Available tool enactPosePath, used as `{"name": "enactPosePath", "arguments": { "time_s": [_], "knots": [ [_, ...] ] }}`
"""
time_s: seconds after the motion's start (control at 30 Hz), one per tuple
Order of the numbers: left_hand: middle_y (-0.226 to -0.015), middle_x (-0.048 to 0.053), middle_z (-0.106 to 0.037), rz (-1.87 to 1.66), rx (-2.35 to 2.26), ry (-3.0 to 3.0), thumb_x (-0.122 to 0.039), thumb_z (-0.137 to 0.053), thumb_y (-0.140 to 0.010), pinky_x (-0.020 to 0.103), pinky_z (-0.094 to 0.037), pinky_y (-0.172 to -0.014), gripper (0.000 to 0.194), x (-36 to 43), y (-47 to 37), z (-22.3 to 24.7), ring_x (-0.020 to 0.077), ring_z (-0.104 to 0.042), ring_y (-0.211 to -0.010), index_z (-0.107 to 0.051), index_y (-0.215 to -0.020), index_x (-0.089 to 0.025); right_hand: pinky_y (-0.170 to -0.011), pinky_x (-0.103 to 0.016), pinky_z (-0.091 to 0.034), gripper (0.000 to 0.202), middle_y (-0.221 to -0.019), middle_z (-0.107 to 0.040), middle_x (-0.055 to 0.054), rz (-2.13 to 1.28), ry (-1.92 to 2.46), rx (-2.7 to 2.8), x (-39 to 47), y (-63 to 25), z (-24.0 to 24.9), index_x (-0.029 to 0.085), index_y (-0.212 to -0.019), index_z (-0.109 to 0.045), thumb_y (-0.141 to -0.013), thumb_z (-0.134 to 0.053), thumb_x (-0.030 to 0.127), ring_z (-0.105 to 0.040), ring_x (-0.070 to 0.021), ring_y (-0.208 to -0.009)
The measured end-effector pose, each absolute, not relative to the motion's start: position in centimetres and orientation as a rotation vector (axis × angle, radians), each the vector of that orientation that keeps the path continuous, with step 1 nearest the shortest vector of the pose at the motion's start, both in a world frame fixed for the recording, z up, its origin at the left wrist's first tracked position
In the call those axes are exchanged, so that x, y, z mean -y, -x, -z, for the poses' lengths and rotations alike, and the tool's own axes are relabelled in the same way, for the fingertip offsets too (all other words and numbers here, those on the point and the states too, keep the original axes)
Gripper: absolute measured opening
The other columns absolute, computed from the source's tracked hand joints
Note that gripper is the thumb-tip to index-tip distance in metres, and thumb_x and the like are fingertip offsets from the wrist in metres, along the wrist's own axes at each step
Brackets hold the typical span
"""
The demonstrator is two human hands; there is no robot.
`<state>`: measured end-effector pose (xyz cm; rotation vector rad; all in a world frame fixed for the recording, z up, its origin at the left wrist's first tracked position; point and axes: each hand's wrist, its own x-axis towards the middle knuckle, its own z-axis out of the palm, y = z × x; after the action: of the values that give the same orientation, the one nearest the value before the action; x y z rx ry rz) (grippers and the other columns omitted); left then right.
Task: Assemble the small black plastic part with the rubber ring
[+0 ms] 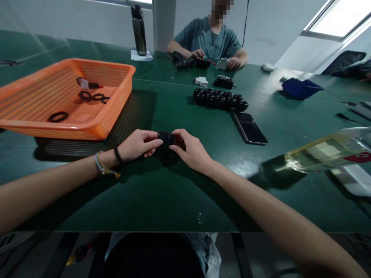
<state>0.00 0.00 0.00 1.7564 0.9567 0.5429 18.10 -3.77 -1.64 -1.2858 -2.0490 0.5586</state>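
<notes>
My left hand (138, 144) and my right hand (191, 150) meet over the green table (162, 200), both pinching one small black plastic part (167, 138) between their fingertips. The left holds its left end, the right its right end. A dark band and a braided bracelet circle my left wrist. Beyond my hands lies a cluster of several similar black round parts (220, 99). An orange mesh basket (95, 127) at the left holds several black rubber rings (58, 116) and a small white-and-black piece.
A black phone (249, 130) lies right of my hands. A clear bottle of yellowish liquid (327, 150) lies at the right. A person across the table handles black and white parts. A dark flask (139, 31) and a blue tray (301, 88) stand farther back.
</notes>
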Motion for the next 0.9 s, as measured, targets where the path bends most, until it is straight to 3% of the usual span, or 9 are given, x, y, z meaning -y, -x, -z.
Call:
{"name": "enactPosePath", "arguments": {
  "time_s": [0.73,0.9],
  "knots": [
    [-0.042,-0.006,-0.044,-0.535,-0.958,-1.796,-0.029,-0.051,-0.07,0.011,-0.033,-0.032,0.019,-0.04,-0.03,-0.03,0.0034,-0.04,-0.035,-0.048,-0.06,-0.014,-0.067,-0.028,-0.039,0.016,-0.086,-0.058,-0.006,-0.54,1.393,2.107,3.72,-17.82,1.2,0.014,-0.095,-0.049,-0.084,-0.042,0.024,-0.052,-0.0149,-0.076],
    [-0.043,-0.006,-0.044,-0.546,-0.962,-1.762,-0.028,-0.05,-0.07,0.012,-0.033,-0.033,0.019,-0.03,-0.04,-0.02,0.0038,-0.041,-0.035,-0.047,-0.059,-0.014,-0.069,-0.028,-0.041,0.021,-0.087,-0.057,-0.005,-0.533,1.315,2.027,3.82,-17.94,1.45,0.016,-0.098,-0.046,-0.078,-0.052,0.022,-0.053,-0.0144,-0.078]
  ]
}}
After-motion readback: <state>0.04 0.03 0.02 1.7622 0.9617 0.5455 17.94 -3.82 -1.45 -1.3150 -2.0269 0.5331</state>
